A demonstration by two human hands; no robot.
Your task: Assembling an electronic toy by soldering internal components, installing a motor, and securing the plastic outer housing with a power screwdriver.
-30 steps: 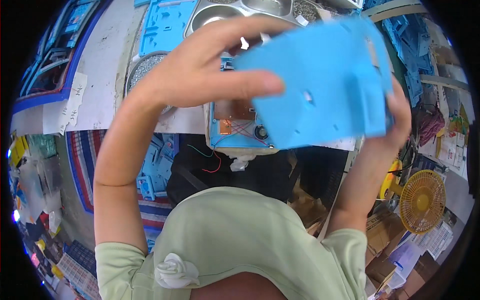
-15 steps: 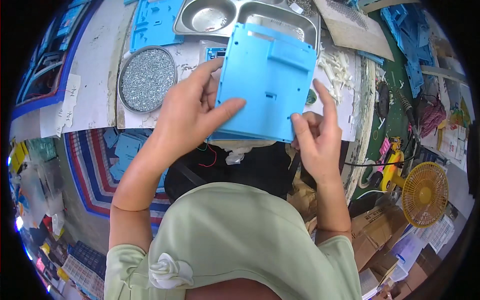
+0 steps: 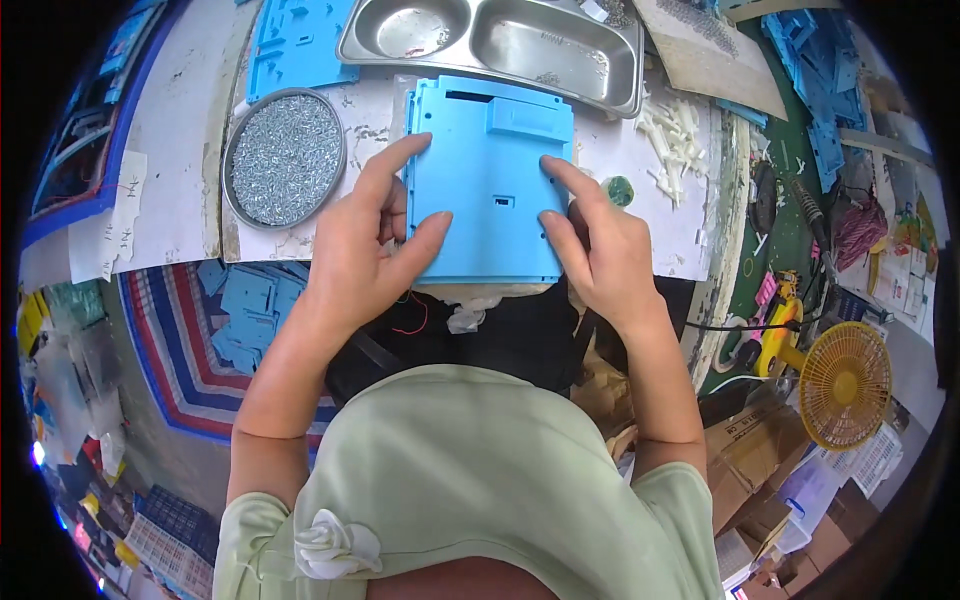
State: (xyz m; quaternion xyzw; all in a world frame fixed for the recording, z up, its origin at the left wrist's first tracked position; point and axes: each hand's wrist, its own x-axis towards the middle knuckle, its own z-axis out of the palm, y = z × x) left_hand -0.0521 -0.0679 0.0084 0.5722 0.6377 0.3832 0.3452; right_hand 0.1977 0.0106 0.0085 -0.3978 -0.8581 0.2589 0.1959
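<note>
A blue plastic housing panel (image 3: 490,180) lies nearly square in front of me at the table's near edge. It has small holes, a slot at the top left and a raised block at the top right. My left hand (image 3: 365,225) grips its left side, thumb and forefinger on the top face and the other fingers curled down beside the edge. On the opposite edge my right hand (image 3: 605,235) holds it, thumb and forefinger pressing the rim. What lies under the panel is mostly hidden.
A round dish of small screws (image 3: 285,160) stands left. A steel compartment tray (image 3: 625,95) sits behind the panel. White plastic pieces (image 3: 675,145) and a green roll (image 3: 618,190) lie right. More blue panels (image 3: 300,45) lie at the back left. A yellow fan (image 3: 845,385) stands far right.
The blue panel has been lowered, turned from its tilt to nearly straight and shifted left. My right hand has moved left with it, and its raised forefinger now touches the panel.
</note>
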